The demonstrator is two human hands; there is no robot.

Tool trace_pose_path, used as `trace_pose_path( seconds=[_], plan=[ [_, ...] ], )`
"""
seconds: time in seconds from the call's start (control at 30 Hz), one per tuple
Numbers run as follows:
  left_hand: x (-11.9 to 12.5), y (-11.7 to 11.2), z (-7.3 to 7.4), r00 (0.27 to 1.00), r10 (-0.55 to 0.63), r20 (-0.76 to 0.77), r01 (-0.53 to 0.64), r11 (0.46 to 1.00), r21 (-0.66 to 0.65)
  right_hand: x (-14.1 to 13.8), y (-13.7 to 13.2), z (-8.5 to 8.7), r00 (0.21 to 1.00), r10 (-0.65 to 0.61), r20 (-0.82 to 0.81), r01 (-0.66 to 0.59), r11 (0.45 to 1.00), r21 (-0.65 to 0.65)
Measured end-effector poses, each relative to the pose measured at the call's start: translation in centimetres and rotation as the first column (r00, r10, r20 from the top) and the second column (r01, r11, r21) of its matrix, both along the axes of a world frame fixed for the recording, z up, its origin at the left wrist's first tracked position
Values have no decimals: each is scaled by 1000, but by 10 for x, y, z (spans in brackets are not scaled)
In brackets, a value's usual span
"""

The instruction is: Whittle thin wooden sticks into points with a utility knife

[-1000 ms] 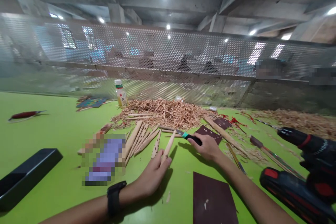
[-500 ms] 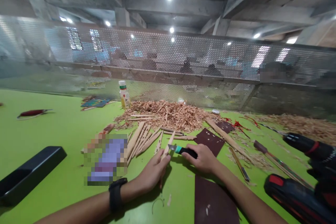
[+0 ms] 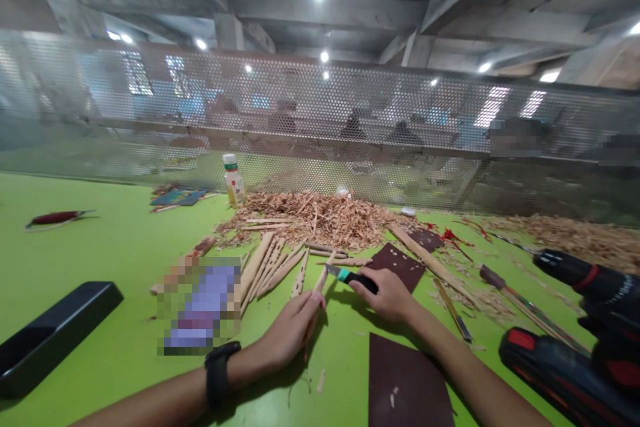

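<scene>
My left hand (image 3: 297,323), with a black watch (image 3: 219,370) at the wrist, is closed around a slim pale wooden stick (image 3: 323,277) that points up and away from me. My right hand (image 3: 387,293) grips a utility knife (image 3: 357,278) with a black and teal handle. Its blade lies at the upper part of the stick and seems to touch it. Beyond my left hand, a notched wooden piece (image 3: 300,275) and several carved sticks (image 3: 273,273) lie fanned out on the green table (image 3: 280,387).
A heap of wood shavings (image 3: 320,217) lies behind the sticks, beside a small bottle (image 3: 233,180). Brown sandpaper sheets (image 3: 405,380) are near my right forearm. A cordless drill (image 3: 565,273) stands at right; a dark box (image 3: 55,333) sits at left. Perforated metal screen (image 3: 300,107) closes the back.
The knife blade has slid up along the stick toward its far end. The stick has tilted a little to the right in my left hand. The view has shifted slightly.
</scene>
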State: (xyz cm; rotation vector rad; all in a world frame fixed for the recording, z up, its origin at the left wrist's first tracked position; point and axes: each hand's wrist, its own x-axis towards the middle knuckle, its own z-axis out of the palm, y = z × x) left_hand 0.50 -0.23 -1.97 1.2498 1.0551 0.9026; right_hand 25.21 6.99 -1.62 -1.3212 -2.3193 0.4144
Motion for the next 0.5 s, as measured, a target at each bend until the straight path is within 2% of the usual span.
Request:
trace_pose_path(
  seconds=[0.13,0.27,0.5],
  plan=[
    [0,5,-8,999,17,-29,-17,1000,1,-9,-10,1,995,96,18,-96,995,-28],
    [0,7,-10,999,0,-37,0,1000,1,-8,-9,3,997,54,46,-55,998,14],
    [1,5,-4,997,10,-71,-9,1000,20,-5,-3,3,998,6,67,-8,999,35]
  ],
)
